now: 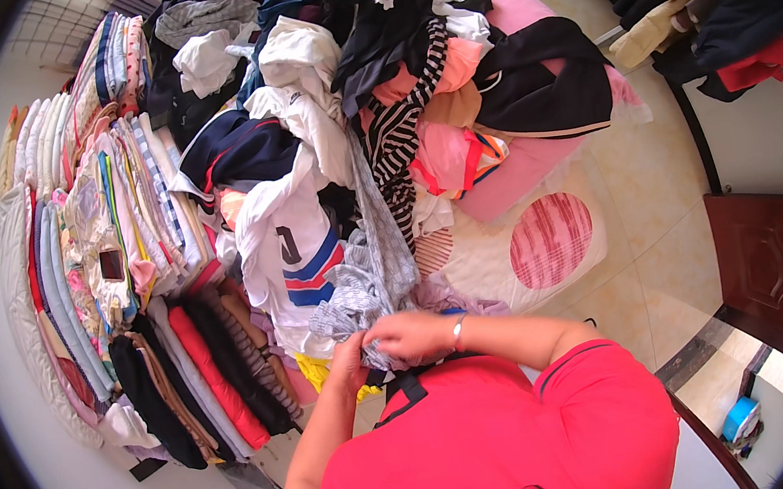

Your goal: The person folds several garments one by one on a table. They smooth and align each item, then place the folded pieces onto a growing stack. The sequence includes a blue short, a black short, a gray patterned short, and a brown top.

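A grey patterned garment (pixel 357 287) hangs down from the clothes heap toward my body. My left hand (pixel 351 360) grips its near end. My right hand (pixel 408 336), slightly blurred, is closed on the same cloth just beside the left; its fingertips are partly hidden. A bracelet or watch circles the right wrist. Behind the hands lies a white shirt (pixel 303 254) with a dark number and blue and red stripes. Left of it, a yellow cloth (pixel 313 371) shows below. A black-and-white striped garment (pixel 395 144) runs down the heap beside the grey one.
Folded quilts and clothes (pixel 143 192) stand in tight stacks at left, a phone-like dark object (pixel 111 265) on them. A black garment (pixel 546 85) tops the pink bedding (pixel 521 181) at right. More clothes (pixel 712 24) hang at upper right, above a dark red wooden panel (pixel 770 269).
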`<state>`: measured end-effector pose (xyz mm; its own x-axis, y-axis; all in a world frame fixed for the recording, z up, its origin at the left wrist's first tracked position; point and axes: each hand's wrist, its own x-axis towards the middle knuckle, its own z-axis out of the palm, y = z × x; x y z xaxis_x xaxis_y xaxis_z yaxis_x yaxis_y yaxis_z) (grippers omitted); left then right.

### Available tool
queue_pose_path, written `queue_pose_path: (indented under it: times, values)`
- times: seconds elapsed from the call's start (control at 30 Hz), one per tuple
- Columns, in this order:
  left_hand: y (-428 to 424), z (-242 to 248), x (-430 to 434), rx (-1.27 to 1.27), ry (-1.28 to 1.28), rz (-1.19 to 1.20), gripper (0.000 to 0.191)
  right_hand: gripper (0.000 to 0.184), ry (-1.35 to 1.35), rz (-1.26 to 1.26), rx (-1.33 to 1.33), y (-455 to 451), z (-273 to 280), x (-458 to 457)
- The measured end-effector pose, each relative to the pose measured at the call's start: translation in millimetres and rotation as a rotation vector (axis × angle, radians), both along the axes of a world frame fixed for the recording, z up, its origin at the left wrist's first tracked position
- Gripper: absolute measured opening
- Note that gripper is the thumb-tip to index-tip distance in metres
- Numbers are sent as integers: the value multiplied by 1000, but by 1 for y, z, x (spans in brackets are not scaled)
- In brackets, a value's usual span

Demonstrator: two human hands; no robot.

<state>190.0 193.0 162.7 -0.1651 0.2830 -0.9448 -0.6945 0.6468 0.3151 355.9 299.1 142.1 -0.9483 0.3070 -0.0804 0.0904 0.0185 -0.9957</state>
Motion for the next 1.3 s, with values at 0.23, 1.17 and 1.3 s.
queue_pose_path:
  times: [0.23,1.17,1.3]
  values:
    - [-45,8,-27,164,-156,215,40,22,-342,-920,149,158,-115,38]
    - [-114,173,-24,633,817,-1016,17,47,194,-21,-1408,-42,31,-87]
    - [-117,152,7,436,776,-935,21,39,344,-99,-1677,0,70,-61]
